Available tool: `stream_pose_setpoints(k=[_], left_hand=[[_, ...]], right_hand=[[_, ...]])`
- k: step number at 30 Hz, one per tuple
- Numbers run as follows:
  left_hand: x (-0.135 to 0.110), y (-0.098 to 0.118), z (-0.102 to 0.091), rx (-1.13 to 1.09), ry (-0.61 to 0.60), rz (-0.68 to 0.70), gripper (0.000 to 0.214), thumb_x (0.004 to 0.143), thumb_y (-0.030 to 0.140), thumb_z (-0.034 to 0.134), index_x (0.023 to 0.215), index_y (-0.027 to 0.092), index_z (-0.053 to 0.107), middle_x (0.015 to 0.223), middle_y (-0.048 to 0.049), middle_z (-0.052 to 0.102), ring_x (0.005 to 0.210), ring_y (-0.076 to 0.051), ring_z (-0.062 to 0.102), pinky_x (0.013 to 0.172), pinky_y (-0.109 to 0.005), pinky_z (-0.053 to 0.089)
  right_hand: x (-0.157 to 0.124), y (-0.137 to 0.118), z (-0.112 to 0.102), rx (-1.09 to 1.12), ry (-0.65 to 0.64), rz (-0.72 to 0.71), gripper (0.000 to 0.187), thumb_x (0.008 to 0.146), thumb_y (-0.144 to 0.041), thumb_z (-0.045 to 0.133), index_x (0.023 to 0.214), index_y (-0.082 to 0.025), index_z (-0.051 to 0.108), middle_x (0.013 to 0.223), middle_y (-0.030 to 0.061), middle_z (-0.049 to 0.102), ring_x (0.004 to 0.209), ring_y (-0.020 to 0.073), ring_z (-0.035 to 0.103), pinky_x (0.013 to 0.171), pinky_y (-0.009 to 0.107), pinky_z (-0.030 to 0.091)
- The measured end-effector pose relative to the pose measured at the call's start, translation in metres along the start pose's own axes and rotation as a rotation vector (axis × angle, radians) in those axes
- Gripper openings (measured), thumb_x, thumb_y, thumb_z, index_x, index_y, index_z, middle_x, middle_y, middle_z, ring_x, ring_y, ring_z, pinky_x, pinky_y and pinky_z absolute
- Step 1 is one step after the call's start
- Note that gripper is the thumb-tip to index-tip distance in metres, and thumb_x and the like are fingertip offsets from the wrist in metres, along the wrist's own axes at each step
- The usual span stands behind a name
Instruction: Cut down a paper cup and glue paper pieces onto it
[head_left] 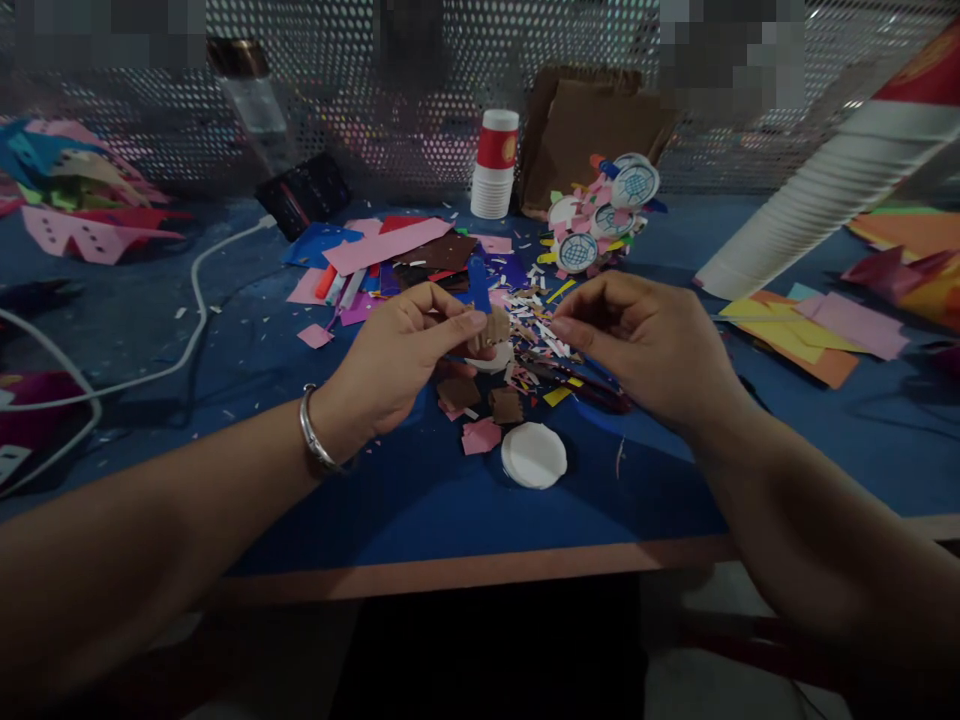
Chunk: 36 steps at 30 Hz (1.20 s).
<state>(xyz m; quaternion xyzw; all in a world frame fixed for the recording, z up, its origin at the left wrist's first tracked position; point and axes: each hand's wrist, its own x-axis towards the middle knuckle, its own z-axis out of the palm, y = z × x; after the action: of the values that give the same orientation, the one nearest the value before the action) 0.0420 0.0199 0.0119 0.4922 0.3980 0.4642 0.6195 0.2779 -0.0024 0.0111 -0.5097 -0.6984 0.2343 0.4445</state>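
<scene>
Between the thumb and fingers of my left hand (pixel 409 350) is a small piece of brown corrugated cardboard (pixel 495 326), with a blue craft stick (pixel 478 282) rising from it. My right hand (pixel 645 340) is closed in a pinch just to the right, apart from the cardboard; anything in its fingertips is too small to make out. Below the hands lie a white paper disc (pixel 534 455), a loose cardboard square (pixel 507 405) and pink paper scraps (pixel 481 436). Another white disc (pixel 491 358) is partly hidden behind the left fingers.
Paper clippings (pixel 536 320) litter the middle. Behind stand a stack of paper cups (pixel 495 165), decorated disc pieces (pixel 577 252) and brown cardboard (pixel 592 135). A long cup stack (pixel 817 190) leans at right. Coloured sheets (pixel 390 245) and a white cable (pixel 196 285) lie left.
</scene>
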Motion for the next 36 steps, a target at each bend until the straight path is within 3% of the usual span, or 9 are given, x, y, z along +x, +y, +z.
stream_pose_setpoints(k=[5,11,15,20,26,36], left_hand=[[0.006,0.000,-0.003,-0.048,0.036,-0.052,0.026,0.091,0.012,0.083,0.082,0.017,0.060,0.079,-0.0019,0.077,0.071,-0.014,0.078,0.061,-0.022,0.056],[0.006,-0.001,-0.002,-0.030,0.034,-0.048,0.022,0.096,0.010,0.078,0.083,0.017,0.061,0.081,-0.0031,0.078,0.074,-0.015,0.079,0.062,-0.023,0.058],[0.006,-0.003,-0.001,-0.044,0.023,-0.032,0.022,0.097,0.006,0.075,0.082,0.016,0.061,0.083,-0.0037,0.079,0.075,-0.014,0.078,0.066,-0.023,0.059],[0.004,-0.003,0.000,-0.070,-0.007,-0.033,0.021,0.095,0.007,0.077,0.083,0.016,0.062,0.085,-0.0041,0.080,0.077,-0.015,0.080,0.071,-0.026,0.061],[0.003,-0.004,-0.002,-0.041,-0.015,-0.046,0.021,0.093,0.012,0.081,0.086,0.017,0.061,0.085,-0.0035,0.079,0.081,-0.016,0.079,0.072,-0.027,0.061],[0.002,-0.004,-0.002,0.016,-0.014,-0.014,0.020,0.091,0.016,0.081,0.090,0.018,0.061,0.088,-0.0028,0.077,0.083,-0.016,0.076,0.066,-0.026,0.054]], right_hand=[[0.001,0.013,-0.019,-0.237,-0.385,0.005,0.016,0.094,-0.034,0.079,0.083,-0.023,0.076,0.069,0.0006,0.068,0.062,0.0154,0.055,0.063,0.035,0.039],[-0.017,0.008,-0.033,-0.525,-0.509,-0.076,0.018,0.097,-0.036,0.071,0.086,-0.023,0.076,0.081,0.0036,0.075,0.071,0.0192,0.064,0.068,0.035,0.044],[-0.034,0.006,-0.037,-0.692,-0.521,-0.052,0.013,0.096,-0.033,0.069,0.097,-0.022,0.076,0.093,0.0077,0.077,0.084,0.0252,0.069,0.078,0.039,0.051],[-0.043,0.007,-0.037,-0.724,-0.516,0.046,0.016,0.097,-0.032,0.065,0.104,-0.022,0.075,0.099,0.0096,0.076,0.087,0.0279,0.072,0.078,0.042,0.054],[-0.041,0.003,-0.036,-0.660,-0.535,0.103,0.011,0.096,-0.028,0.064,0.096,-0.023,0.074,0.093,0.0072,0.075,0.082,0.0249,0.069,0.076,0.040,0.052],[-0.039,-0.003,-0.035,-0.528,-0.498,0.035,0.005,0.090,-0.025,0.067,0.085,-0.023,0.069,0.089,0.0061,0.073,0.078,0.0226,0.068,0.073,0.038,0.050]])
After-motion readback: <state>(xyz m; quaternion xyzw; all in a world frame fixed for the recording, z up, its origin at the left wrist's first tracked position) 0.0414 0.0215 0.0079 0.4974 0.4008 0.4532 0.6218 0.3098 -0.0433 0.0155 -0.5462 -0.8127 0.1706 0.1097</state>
